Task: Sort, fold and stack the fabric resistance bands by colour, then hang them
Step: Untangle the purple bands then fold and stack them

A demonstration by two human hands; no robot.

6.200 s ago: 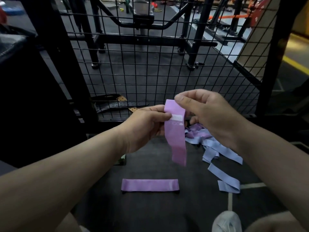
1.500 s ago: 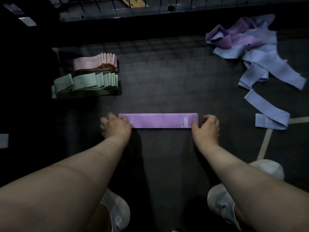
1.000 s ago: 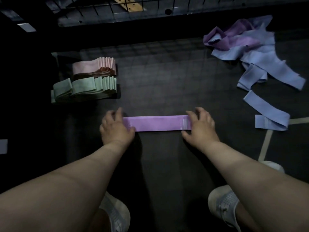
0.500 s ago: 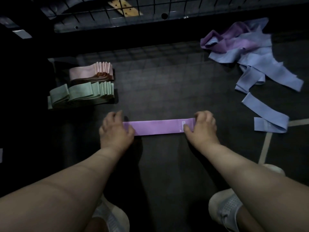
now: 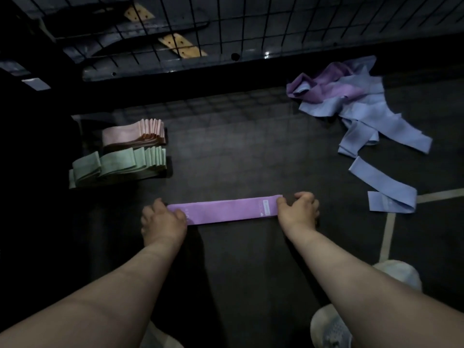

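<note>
Currently the left hand [image 5: 163, 222] and right hand [image 5: 297, 213] are each pinching an end of the purple band [image 5: 226, 212], lying flat at centre frame; folding seems to be starting, so one end probably needs carrying across.

White label [image 5: 268, 207] on purple band [image 5: 226, 211] – print too blurred to read, faint mark [image 5: 187, 212] at other end, illegible

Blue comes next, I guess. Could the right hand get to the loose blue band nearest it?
Probably yes: the blue band lies on floor beside the right hand, nothing between, though that hand is pinching the purple band.
</note>
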